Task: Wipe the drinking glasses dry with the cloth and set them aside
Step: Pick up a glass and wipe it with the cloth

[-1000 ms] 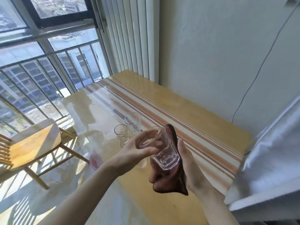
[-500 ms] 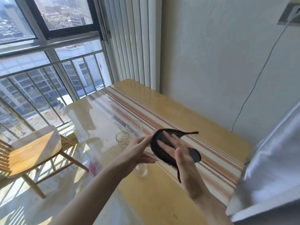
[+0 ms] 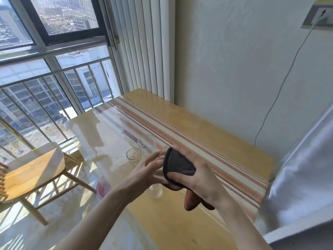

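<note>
My left hand (image 3: 147,170) grips a clear drinking glass (image 3: 160,166) held above the table; most of the glass is hidden between my two hands. My right hand (image 3: 200,179) presses a dark cloth (image 3: 178,166) over the glass, with one end of the cloth hanging below my palm. Three more clear glasses stand on the table: a tall one (image 3: 146,144) behind my hands, a short one (image 3: 133,153) to its left, and a small one (image 3: 155,191) just under my hands.
The wooden table (image 3: 207,130) has a striped runner under a glass sheet and stands against the wall. A wooden chair (image 3: 32,168) is at the left by the window. A pink object (image 3: 102,188) shows below the table edge. White fabric (image 3: 302,168) fills the right.
The cloth, spread open on my right hand half a second ago, is now wrapped over the glass. Both hands have come together around it.
</note>
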Motion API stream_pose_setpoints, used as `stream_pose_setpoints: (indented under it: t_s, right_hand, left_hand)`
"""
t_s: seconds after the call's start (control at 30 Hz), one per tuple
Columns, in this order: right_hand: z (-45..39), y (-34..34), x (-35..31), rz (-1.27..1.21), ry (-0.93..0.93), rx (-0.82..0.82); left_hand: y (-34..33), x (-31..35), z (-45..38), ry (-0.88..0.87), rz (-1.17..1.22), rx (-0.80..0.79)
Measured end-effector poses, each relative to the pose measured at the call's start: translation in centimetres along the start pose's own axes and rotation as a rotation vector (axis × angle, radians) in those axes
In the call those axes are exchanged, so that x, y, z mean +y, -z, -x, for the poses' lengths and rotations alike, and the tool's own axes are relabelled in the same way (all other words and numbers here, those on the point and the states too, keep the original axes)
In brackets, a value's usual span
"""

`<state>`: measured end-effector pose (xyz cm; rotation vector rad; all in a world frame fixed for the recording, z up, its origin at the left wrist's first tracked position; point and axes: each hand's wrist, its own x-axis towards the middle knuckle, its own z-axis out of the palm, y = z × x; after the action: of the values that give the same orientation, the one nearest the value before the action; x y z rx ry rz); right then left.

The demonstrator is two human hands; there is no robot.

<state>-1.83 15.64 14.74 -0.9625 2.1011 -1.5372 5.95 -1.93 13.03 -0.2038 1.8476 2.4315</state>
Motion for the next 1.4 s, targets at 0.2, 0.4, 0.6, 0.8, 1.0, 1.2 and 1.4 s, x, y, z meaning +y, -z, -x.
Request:
stream_pose_setpoints:
  t_s: [0.2, 0.4, 0.6, 0.8, 1.0, 1.2, 1.4]
  right_hand:
    - [0.5, 0.2, 0.1, -0.085, -0.002, 0.013]
    - [1.4, 0.3, 0.0, 0.124, 0.291, 0.224]
    - [1.3, 2.0, 0.5, 0.031, 0.149, 0.025]
    - [0.5, 2.3, 0.9, -0.063, 0.003, -0.028]
    - [0.7, 2.1, 1.1, -0.189, -0.031, -0.013]
    - [-0.5, 1.7, 0.6, -0.258, -0.065, 0.069]
    - [0.0, 1.1, 1.5, 0.069, 0.117, 0.216]
  left_hand:
    - [0.0, 1.3, -0.6, -0.007, 0.040, -0.077]
    - [-0.4, 4.6, -0.7, 0.079, -0.270, -0.080]
    - [-0.5, 4.1, -0.6, -0.005, -0.310, -0.166]
    - [-0.1, 3.9, -0.8, -0.036, -0.402, -0.271]
    - [-1.3, 4.3, -1.0, -0.190, -0.946, -0.133]
    - [-1.6, 1.8, -1.2, -0.622, -1.117, 0.058]
    - [-1.0, 2.0, -0.5, 0.080, -0.280, -0.067]
